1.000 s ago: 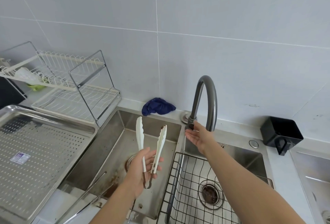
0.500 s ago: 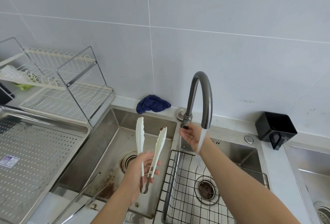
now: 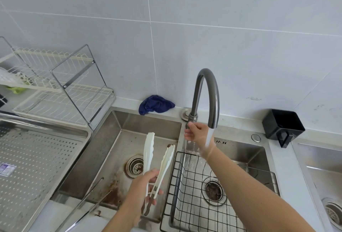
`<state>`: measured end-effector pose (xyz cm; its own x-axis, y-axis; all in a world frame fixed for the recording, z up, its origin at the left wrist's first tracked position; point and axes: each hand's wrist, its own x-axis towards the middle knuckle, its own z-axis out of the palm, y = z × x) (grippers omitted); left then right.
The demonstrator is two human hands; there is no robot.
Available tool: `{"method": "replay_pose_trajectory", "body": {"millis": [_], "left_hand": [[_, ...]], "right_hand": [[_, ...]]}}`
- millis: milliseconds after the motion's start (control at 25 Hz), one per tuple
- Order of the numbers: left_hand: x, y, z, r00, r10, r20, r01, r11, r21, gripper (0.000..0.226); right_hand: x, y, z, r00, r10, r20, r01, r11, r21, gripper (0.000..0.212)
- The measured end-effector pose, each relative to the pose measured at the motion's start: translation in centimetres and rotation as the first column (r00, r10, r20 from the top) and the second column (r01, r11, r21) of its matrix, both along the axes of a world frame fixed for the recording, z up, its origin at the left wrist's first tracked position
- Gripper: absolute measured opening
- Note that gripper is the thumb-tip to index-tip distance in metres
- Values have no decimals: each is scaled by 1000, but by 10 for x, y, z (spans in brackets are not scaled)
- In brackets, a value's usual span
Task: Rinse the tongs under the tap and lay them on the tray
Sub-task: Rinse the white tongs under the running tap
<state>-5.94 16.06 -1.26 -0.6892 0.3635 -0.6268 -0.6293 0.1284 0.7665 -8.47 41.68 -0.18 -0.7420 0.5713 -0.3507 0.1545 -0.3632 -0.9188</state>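
Water runs from the tap (image 3: 205, 91); the right hand (image 3: 196, 133) seems to grip its lever, partly hidden; the left hand (image 3: 146, 187) holds the tongs (image 3: 157, 161) near the hinge, tips spread, beside the stream, not yet rinsed; the tray (image 3: 55, 127) lies left.

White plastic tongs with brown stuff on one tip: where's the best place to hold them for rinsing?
Hold the white plastic tongs at the joined handle end, coming from the near side, as the left hand does. The two arms meet there, so one grip takes both, and the spread tips, one stained brown, are free to go under the water from the grey curved tap.
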Motion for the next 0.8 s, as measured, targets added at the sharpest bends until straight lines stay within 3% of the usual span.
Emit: {"method": "replay_pose_trajectory", "body": {"millis": [800], "left_hand": [[-3, 9, 14, 999, -11, -33, 11, 1000, 9, 30]], "right_hand": [[-11, 14, -2, 1000, 21, 13, -20, 1000, -16, 36]]}}
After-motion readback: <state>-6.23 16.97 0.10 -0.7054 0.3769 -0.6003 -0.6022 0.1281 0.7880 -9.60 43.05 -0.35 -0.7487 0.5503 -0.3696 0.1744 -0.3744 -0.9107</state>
